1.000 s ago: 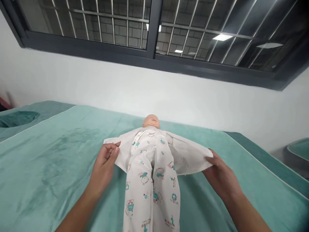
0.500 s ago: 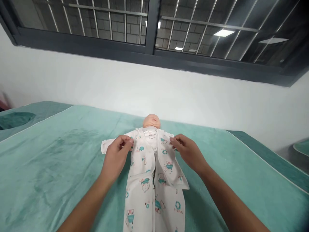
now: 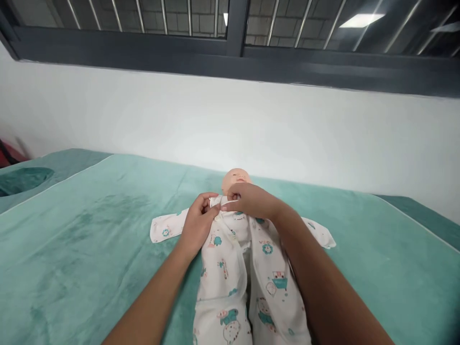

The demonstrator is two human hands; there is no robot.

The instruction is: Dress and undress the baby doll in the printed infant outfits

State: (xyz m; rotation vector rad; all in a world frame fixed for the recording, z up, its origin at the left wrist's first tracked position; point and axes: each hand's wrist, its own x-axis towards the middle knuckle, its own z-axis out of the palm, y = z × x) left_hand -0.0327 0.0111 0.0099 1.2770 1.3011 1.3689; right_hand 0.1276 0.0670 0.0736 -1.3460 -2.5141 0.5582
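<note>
A baby doll (image 3: 232, 182) lies on its back, its head towards the wall. It is dressed in a white baby top (image 3: 223, 258) with teal cartoon prints, whose front hangs apart over the chest. My left hand (image 3: 200, 220) is closed, thumb and fingers pinching the top's edge by the doll's left-of-picture shoulder. Just below the chin, my right hand (image 3: 253, 200) reaches across the chest and pinches cloth at the collar, close to my left fingertips. The sleeves stretch out to both sides; my right forearm covers part of the far-right one.
A green padded cover (image 3: 108, 239) with white piping lies under the doll. At its far left is a dark green oval hollow (image 3: 25, 179). A white wall (image 3: 179, 120) rises behind, below a dark-framed window (image 3: 143, 50) with metal bars.
My right hand has moved from the right side of the top inward to the collar. My left hand has shifted up and right to the shoulder edge. The right sleeve now shows outstretched.
</note>
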